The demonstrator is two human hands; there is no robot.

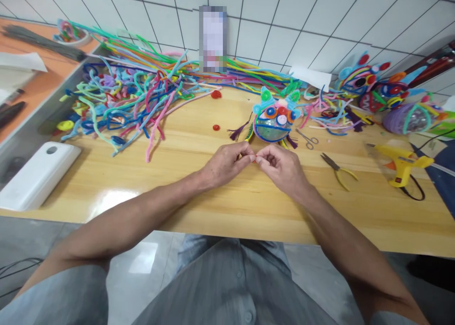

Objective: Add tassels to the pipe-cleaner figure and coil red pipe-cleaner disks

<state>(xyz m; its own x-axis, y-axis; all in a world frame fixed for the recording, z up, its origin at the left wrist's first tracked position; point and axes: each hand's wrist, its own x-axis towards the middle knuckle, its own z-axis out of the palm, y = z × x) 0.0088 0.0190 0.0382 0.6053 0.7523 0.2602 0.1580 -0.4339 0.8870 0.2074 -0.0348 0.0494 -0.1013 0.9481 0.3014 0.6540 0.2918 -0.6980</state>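
My left hand and my right hand meet fingertip to fingertip above the wooden table. Between the pinched fingers shows a small red piece, mostly hidden, gripped from both sides. Just beyond them stands a colourful animal-head figure with light blue and green ears, ringed eyes and purple tassels. Two red coils, one larger and one smaller, lie to its left.
Pipe cleaners are heaped at the left, beside a white power bank. On the right lie small scissors, yellow-handled pliers and a yellow glue gun. More figures stand behind. A phone leans against the tiles.
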